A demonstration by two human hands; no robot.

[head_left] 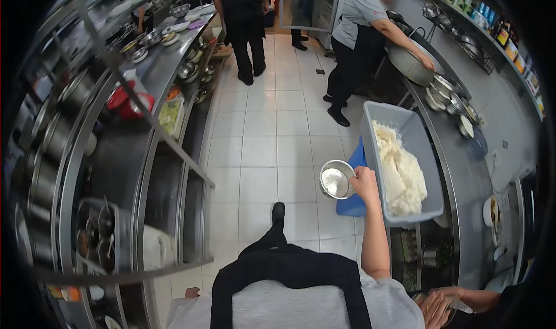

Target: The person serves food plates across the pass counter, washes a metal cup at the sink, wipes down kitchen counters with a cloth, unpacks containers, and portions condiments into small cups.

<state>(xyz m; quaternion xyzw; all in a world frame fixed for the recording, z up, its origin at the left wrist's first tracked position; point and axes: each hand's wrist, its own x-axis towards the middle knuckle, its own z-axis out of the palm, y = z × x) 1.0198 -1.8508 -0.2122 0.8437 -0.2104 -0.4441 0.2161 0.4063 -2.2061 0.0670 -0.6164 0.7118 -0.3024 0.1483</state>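
Observation:
My right hand (364, 184) is closed on the rim side of a round metal bowl (336, 179). The bowl is tilted so that its shiny inside shows, with a bright whitish patch at the bottom. It hangs over the floor just left of a large grey plastic tub (368, 155), and my wrist is beside the tub's left wall. A white, lumpy mass like cooked rice (402, 172) fills much of the tub. Below the bowl stands a blue container (350, 207). My left hand (191, 292) shows only partly, low beside my body, its fingers mostly hidden.
Steel shelving (110, 167) with pots and bowls lines the left side. On the right counter (457, 149), stacked metal bowls (441, 91) stand near a person (359, 39) reaching into a large basin (405, 62). Another person's hands (443, 307) appear at lower right. Tiled floor (259, 149) runs between.

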